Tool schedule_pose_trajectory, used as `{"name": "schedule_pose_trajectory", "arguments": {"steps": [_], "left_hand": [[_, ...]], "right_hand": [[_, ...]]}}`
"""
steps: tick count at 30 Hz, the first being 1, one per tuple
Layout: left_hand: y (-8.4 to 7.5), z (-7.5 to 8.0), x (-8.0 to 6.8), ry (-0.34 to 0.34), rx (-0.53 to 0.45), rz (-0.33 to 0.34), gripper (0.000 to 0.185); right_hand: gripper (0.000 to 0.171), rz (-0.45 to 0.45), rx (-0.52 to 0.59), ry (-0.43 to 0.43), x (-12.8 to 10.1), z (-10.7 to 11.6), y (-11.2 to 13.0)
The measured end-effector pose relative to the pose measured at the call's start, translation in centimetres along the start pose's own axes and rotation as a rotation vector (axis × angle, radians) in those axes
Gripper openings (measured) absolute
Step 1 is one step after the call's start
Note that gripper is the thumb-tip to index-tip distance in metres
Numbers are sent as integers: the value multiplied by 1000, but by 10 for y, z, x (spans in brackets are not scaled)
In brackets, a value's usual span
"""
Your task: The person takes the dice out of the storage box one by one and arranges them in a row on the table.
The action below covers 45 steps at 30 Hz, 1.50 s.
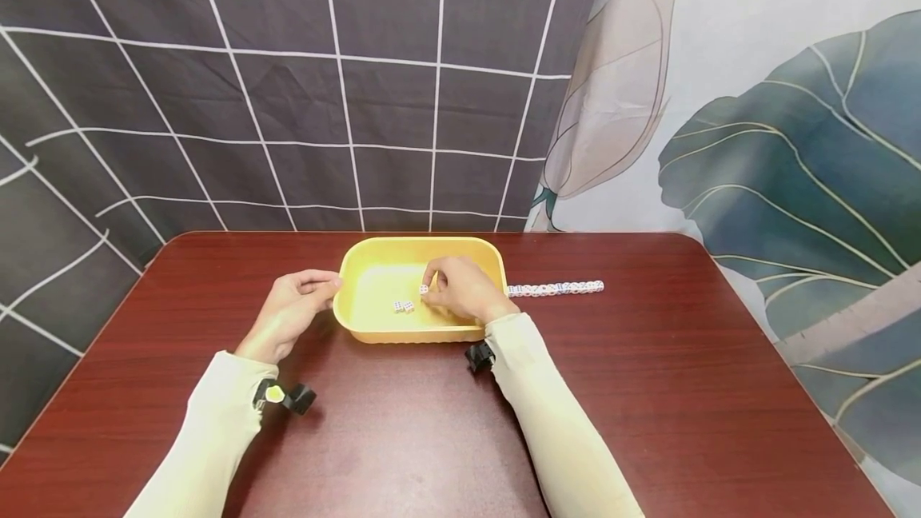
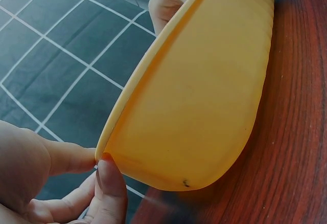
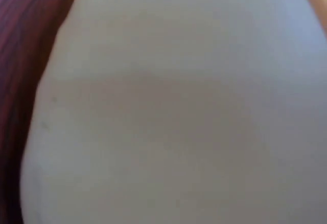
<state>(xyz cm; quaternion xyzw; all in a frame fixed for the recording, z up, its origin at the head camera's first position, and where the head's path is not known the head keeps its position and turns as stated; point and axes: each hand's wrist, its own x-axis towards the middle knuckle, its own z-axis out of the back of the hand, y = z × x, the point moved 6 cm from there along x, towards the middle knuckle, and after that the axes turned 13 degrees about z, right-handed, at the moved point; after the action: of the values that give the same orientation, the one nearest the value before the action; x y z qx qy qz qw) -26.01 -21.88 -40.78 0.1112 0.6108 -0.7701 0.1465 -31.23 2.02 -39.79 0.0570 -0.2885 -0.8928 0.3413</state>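
Observation:
A yellow plastic basin stands on the table in the head view. My left hand pinches its left rim between thumb and fingers; the left wrist view shows this grip close up, with the thumb against the outer wall. Reaching over the basin's right side, my right hand pinches a white die at its fingertips, inside the basin. Two more dice, a left one and a right one, lie on the basin floor just left of that hand. The basin's pale wall fills the right wrist view.
A straight row of white dice runs along the table rightward from the basin's right side. The reddish-brown wooden table ends at a dark grid-patterned cloth and a leaf-printed cloth behind.

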Motion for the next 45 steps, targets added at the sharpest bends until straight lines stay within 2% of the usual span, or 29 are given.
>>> {"name": "schedule_pose_trajectory", "arguments": {"steps": [17, 24, 45], "left_hand": [[0, 0, 0, 7, 11, -2, 43], [0, 0, 0, 5, -1, -4, 43], [1, -1, 1, 21, -31, -16, 43]], "right_hand": [[13, 71, 60, -31, -5, 21, -1], [13, 98, 57, -79, -9, 34, -3], [11, 39, 43, -106, -28, 62, -17]]}}
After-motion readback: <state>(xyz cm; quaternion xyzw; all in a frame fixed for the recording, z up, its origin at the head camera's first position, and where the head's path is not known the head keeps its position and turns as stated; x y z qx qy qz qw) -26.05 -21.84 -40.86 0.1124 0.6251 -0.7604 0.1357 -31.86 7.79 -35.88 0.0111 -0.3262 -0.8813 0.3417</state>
